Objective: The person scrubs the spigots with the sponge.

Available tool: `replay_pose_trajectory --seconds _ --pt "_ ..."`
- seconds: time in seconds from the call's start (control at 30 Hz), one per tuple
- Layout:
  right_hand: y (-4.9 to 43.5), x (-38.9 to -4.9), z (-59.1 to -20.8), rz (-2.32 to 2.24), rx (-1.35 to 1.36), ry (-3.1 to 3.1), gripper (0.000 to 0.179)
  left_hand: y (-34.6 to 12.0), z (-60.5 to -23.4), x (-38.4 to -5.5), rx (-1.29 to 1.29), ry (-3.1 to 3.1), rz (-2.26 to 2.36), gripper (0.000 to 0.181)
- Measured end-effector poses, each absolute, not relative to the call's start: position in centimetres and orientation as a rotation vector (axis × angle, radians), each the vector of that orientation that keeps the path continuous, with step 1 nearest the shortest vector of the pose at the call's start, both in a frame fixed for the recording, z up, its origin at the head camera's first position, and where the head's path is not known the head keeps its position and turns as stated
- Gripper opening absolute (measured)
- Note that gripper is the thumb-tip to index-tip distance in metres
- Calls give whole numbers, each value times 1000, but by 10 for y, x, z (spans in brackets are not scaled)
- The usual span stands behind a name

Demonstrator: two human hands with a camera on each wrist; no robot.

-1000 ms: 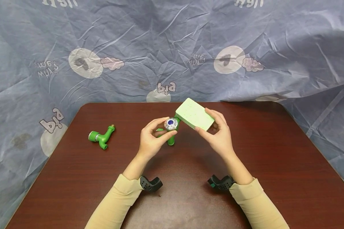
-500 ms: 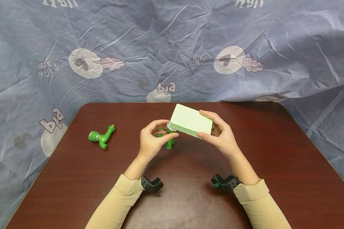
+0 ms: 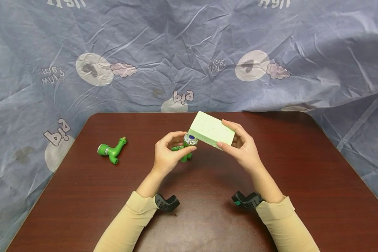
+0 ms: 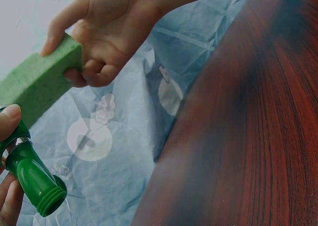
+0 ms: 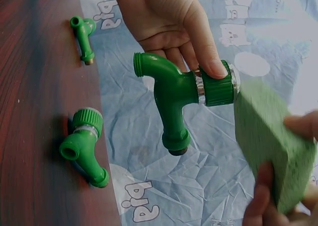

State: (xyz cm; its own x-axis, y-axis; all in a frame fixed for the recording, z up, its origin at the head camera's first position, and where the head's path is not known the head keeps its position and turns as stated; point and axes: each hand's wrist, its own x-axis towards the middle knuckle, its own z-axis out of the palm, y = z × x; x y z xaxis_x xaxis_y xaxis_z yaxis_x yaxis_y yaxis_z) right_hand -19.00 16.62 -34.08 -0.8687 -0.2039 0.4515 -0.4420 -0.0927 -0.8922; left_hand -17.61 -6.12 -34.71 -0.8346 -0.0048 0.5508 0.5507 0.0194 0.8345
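Near the far middle of the table, my left hand (image 3: 166, 154) grips a green plastic tap (image 5: 171, 94) by its ribbed knob, thumb on one side. Seen from the head, the knob's silver end with a blue centre faces up, partly covered. My right hand (image 3: 244, 150) pinches a pale green rectangular sponge (image 3: 211, 128) between thumb and fingers. One edge of the sponge (image 5: 263, 126) meets the knob's end in the right wrist view. The left wrist view shows the tap's threaded spout (image 4: 49, 201) below the left thumb.
Another green tap (image 3: 111, 151) lies on the dark red-brown table (image 3: 302, 175) at the left. A further tap (image 5: 85, 146) lies on the table, mostly behind my left hand in the head view. A wrinkled blue-grey printed sheet (image 3: 189, 52) hangs behind the table.
My right hand has brought the sponge left and down over the knob's end, then slightly back up and right. The left hand keeps its grip on the tap, nearly still.
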Motion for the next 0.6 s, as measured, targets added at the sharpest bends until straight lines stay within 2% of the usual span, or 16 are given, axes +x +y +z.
replay_pose_trajectory --seconds 0.17,0.4,0.6 --pt "170 -191 -338 2134 557 -1945 63 -64 -358 -186 -553 -1833 -1936 44" --pt "173 -192 -339 2177 679 -1949 63 -70 -365 -194 -520 -1756 -2091 55" --pt "175 -193 -341 2087 747 -2037 61 -70 -362 -193 -579 -1677 -2228 53"
